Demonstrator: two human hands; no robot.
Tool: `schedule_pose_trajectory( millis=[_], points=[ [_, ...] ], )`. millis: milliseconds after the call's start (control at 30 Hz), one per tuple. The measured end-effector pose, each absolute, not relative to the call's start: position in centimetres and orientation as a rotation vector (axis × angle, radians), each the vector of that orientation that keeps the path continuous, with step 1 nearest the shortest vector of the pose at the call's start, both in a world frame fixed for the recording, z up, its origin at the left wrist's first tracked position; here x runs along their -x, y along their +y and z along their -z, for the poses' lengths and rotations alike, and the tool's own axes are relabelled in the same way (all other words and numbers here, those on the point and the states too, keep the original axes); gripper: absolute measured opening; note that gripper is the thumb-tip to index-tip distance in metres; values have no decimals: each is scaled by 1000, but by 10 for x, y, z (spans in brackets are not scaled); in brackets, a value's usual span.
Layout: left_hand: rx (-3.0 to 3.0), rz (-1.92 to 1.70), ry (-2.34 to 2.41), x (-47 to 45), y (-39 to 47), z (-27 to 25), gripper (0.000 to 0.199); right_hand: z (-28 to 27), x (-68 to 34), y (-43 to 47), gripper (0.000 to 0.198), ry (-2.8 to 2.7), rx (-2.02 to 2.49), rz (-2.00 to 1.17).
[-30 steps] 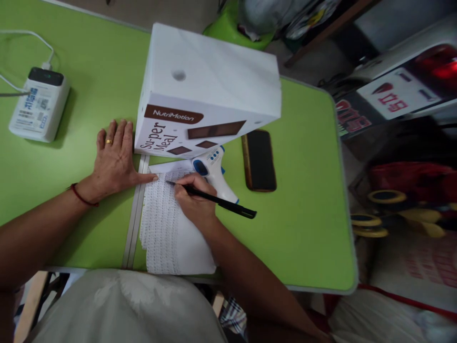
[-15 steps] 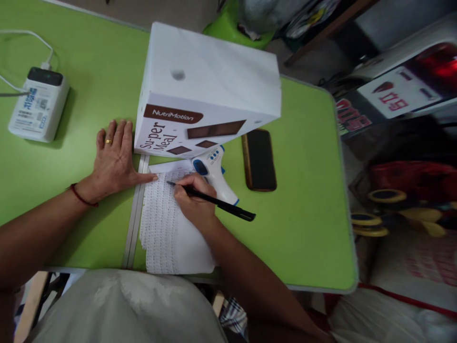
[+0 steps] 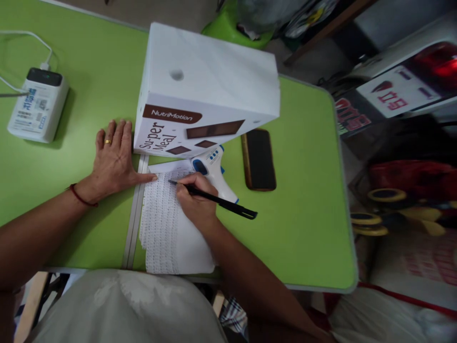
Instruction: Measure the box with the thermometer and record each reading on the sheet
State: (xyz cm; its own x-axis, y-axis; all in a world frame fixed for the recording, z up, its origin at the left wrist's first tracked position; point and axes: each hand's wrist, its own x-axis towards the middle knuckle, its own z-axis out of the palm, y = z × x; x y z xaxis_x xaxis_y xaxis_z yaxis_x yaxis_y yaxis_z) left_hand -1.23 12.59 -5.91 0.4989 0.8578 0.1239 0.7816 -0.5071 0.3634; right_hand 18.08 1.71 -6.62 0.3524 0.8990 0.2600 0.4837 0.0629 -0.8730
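Half a second ago the tip of the pen (image 3: 235, 207) was a tiny bit nearer 9 o'clock; now the pen and the right hand (image 3: 197, 200) have slid a little toward 3 o'clock on the paper (image 3: 194, 247). That hand's fingers pinch the pen, with its tip by the top part of the small writing. The left hand (image 3: 113, 159) has stayed at 10 o'clock from the paper, lying flat with nothing in it, its thumb stretched out to the paper's top corner. The paper lies on a green table (image 3: 303, 214), near the person's belly, beside a metal strip (image 3: 134, 224). From the paper, a white thermometer (image 3: 221, 183) is between 1 and 2 o'clock, and a big white box (image 3: 214, 76) is farther off near 1. A phone (image 3: 259, 159) lies at 2. A white power pack (image 3: 37, 109) with a white wire (image 3: 35, 34) is at 10, past the left hand. Off the table, a green tub (image 3: 221, 31) is just after 12, past the box. A red light (image 3: 437, 66) and a white sign (image 3: 391, 97) are at 2. A pale sack (image 3: 414, 267) is at 3, dim and blurry.
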Motion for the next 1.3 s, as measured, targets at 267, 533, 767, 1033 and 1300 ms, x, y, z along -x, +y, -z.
schedule_pose_trajectory(
  millis=[267,533,767,1033,1300],
  points=[
    [-2501,-421,1389,13,127,61,135,66,-181,14,9,-1310,1543,-525],
    [-2513,-405,1387,12,127,61,136,66,-180,15,8,-1339,1553,-570],
    [-2511,-419,1376,13,127,62,135,67,-178,15,7,-1351,1554,-578],
    [-2527,-413,1371,13,127,63,136,67,-177,16,8,-1352,1533,-543],
    [-2519,-414,1375,13,127,63,134,68,-179,15,7,-1325,1599,-533]
  ],
)
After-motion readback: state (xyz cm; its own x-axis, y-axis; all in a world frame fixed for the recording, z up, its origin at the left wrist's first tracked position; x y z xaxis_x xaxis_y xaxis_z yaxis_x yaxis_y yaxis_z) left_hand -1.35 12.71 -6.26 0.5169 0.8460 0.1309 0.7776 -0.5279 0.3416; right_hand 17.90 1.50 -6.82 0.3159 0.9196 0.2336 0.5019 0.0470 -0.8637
